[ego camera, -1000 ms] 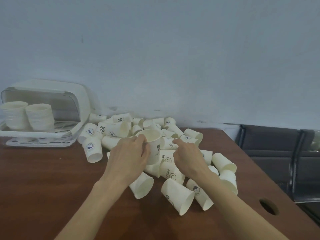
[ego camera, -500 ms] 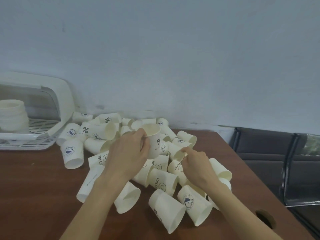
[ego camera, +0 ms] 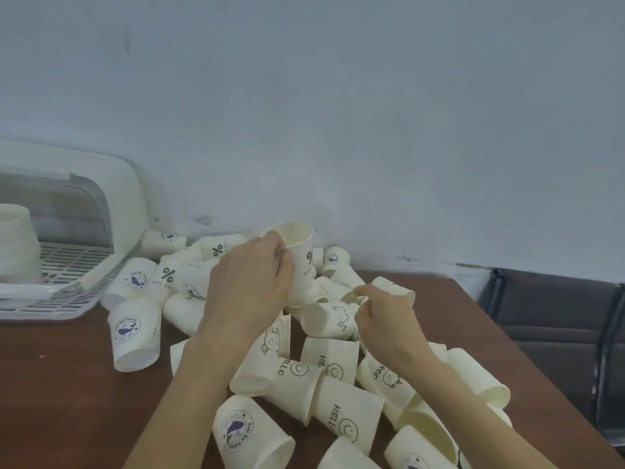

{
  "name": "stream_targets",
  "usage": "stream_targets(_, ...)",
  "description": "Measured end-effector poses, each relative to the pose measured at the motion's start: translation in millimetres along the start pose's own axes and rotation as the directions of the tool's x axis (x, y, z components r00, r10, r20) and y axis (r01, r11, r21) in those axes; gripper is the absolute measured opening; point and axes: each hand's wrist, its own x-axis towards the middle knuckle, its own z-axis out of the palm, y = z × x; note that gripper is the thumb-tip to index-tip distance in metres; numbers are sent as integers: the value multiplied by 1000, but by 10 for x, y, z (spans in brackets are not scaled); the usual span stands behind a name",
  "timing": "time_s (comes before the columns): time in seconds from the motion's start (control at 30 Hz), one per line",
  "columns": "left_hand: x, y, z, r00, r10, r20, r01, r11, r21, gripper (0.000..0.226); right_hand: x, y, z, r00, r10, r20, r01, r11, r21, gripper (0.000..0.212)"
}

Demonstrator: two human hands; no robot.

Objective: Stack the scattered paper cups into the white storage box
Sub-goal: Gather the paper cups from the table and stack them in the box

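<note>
Gripping an upright paper cup (ego camera: 299, 262) by its near wall, the left hand (ego camera: 250, 292) has its fingers curled round it, mouth up and base down, so the cup's long axis runs roughly vertical with a slight lean toward twelve o'clock. It sits above the far side of the heap of loose cups (ego camera: 324, 363), which spreads over the brown table (ego camera: 57, 401) from the centre out to four o'clock.

The right hand (ego camera: 385, 323) reaches into the heap at about two o'clock of it, fingers bent, thumb and forefinger closing toward a cup lying on its side (ego camera: 394, 289); whether it actually pinches that cup I cannot tell.

Most of the heap lies tipped over, axes level and pointing every which way (some mouths face the camera, some face away). That is the likely trouble: a cup taken from the pile could roll its neighbours toward the table's right edge. A sideways cup also needs turning mouth-up before it nests, and a crooked push could crumple a thin rim.

The white storage box (ego camera: 111, 198) stands open at nine o'clock, with a stack of cups (ego camera: 15, 242) already on its rack.
</note>
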Motion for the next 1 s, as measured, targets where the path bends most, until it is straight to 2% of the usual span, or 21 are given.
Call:
stream_targets(0.5, 78, -72, -49, 999, 48, 2, -48, 999, 2, 20, 606, -113, 294, 998, 17, -63, -10, 994, 112, 43)
stream_targets(0.7, 93, -98, -105, 999, 43, 14, -43, 999, -2, 20, 890, -29, 409, 999, 32, -34, -29, 996, 81, 43)
stream_targets(0.9, 101, -101, -135, 999, 45, 17, -45, 999, -10, 20, 1237, 84, 570, 993, 121, 18, -122, 989, 87, 44)
stream_targets(1.0, 106, -89, -155, 999, 44, 24, -44, 999, 3, 20, 1391, 90, 629, 992, 121, 46, -124, 991, 53, 37)
